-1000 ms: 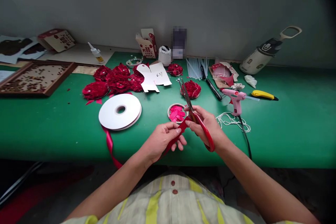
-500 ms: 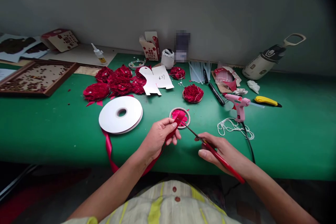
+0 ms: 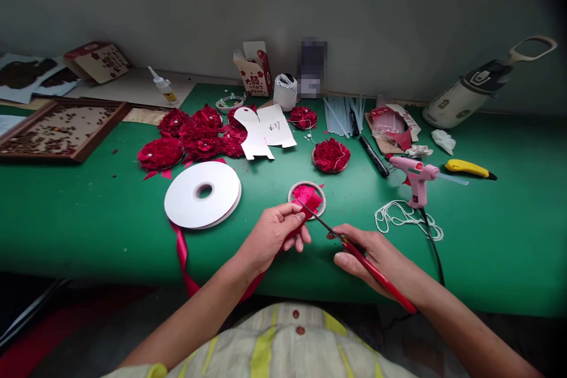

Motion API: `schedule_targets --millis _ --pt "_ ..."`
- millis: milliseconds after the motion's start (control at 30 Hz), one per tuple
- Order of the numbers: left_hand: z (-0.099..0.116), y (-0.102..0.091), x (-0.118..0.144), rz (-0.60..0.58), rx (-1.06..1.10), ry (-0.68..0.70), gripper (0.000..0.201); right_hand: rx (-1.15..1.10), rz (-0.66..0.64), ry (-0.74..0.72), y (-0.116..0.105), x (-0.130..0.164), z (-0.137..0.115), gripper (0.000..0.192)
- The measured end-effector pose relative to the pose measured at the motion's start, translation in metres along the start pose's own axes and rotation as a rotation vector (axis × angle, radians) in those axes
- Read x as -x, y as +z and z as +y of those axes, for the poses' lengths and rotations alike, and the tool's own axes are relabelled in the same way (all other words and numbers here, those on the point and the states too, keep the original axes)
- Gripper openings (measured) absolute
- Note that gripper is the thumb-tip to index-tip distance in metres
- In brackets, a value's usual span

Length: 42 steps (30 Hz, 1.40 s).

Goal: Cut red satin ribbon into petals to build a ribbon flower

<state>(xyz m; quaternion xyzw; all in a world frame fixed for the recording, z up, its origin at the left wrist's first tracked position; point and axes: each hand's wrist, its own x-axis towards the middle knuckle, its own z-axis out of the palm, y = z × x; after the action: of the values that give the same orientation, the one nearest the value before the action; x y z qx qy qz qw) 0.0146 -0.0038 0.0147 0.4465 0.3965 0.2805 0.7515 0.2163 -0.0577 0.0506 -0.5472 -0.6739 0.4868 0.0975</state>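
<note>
Pinched between thumb and fingers of my left hand (image 3: pixel 279 229) is the end of a red ribbon (image 3: pixel 182 257), which loops down below the table edge and back up to a white spool (image 3: pixel 183 192). My right hand (image 3: pixel 370 248) grips red-handled scissors (image 3: pixel 376 274), their blades pointing left to the ribbon just above my left fingertips. Whether the blades are closed there is hard to tell. Just beyond the ribbon end lies a tape-like ring (image 3: pixel 323 208) with red ribbon pieces (image 3: pixel 305 194) inside it.
Red fabric flowers (image 3: pixel 204 139) cluster behind the spool, beside cut white card (image 3: pixel 277 126). To the right lie a pink glue gun (image 3: pixel 416 177) with its cord, white string (image 3: pixel 405 217), a black marker (image 3: pixel 373 155) and a yellow cutter (image 3: pixel 469 169). A wooden tray (image 3: pixel 66 130) sits at left.
The ribbon's tip beyond my left fingers now looks shorter, and red ribbon shows lying in the ring. Both hands stay nearly in place; the view has shifted slightly.
</note>
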Motion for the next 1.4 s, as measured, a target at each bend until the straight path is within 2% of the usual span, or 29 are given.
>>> schedule_targets --millis 900,1200,1400 --pt "-0.003 -0.004 -0.022 -0.005 0.035 -0.079 0.019 0.091 0.029 0.082 -0.006 -0.01 0.008 0.037" --pt "-0.006 -0.007 -0.024 0.003 0.065 -0.111 0.02 0.073 0.089 0.076 -0.001 -0.013 0.02 0.043" --pt "-0.002 -0.01 -0.016 0.032 0.081 -0.147 0.019 0.149 0.155 0.088 0.0 -0.018 0.028 0.042"
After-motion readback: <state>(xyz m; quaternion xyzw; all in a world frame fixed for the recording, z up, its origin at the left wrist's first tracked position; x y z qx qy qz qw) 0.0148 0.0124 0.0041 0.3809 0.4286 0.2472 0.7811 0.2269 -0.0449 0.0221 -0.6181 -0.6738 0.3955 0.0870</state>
